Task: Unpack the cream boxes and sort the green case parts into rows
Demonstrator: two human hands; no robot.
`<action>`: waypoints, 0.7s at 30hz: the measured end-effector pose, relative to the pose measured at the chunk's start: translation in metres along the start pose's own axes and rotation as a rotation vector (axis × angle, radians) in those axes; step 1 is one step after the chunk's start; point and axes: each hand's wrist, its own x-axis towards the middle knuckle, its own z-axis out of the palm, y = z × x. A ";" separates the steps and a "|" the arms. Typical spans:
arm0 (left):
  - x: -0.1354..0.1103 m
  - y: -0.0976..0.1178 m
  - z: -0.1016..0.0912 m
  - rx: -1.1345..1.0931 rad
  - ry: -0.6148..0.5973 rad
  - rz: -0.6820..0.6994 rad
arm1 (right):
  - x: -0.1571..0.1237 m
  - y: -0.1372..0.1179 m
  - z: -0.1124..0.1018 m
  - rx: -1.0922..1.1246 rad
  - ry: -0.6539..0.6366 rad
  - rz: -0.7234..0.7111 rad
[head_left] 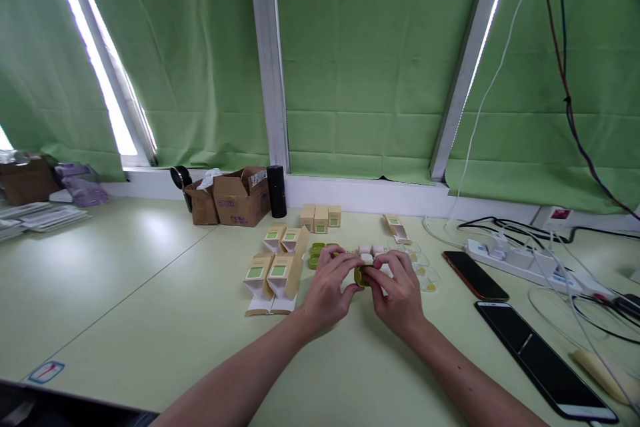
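Nearest, both forearms reach in over the pale table (200, 347), with a large phone (543, 357) lying at the right edge, well apart from the right arm. The green case (359, 276) is up between the two hands, about midway, held at the fingertips. The left hand (327, 285) grips it from the left, thumb below and fingers bent over the top; the right hand (399, 292) grips it from the right, thumb and fingers closing on its edge — much of the case is hidden behind them. Left of the left hand, well apart from the case, four open cartons (257, 272) stand in two rows, flaps spread toward the person. A smaller phone (475, 275) lies to the right of the right hand, near a power strip (520, 261) tangled with cables (530, 230). Clear discs (431, 277) with yellow spots lie just beside the right hand. Just beyond the hands sit more green pieces (315, 255) on the left and small pale pieces (369, 250) in the middle. Farther off are small closed boxes (321, 219) and, to their right, one lone carton (397, 230). Farthest — a black flask (277, 191) beside a brown box (237, 199), under green blinds (360, 80).
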 end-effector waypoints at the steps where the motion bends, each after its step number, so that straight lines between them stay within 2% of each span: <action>1: 0.000 0.000 0.000 0.007 0.001 0.004 | 0.000 0.000 0.000 0.000 0.002 -0.001; 16: -0.002 0.001 -0.001 0.084 0.010 0.034 | 0.001 -0.003 0.002 -0.011 -0.003 0.010; 21: -0.003 0.002 0.001 0.120 0.016 0.008 | 0.003 -0.004 0.001 -0.009 -0.007 0.008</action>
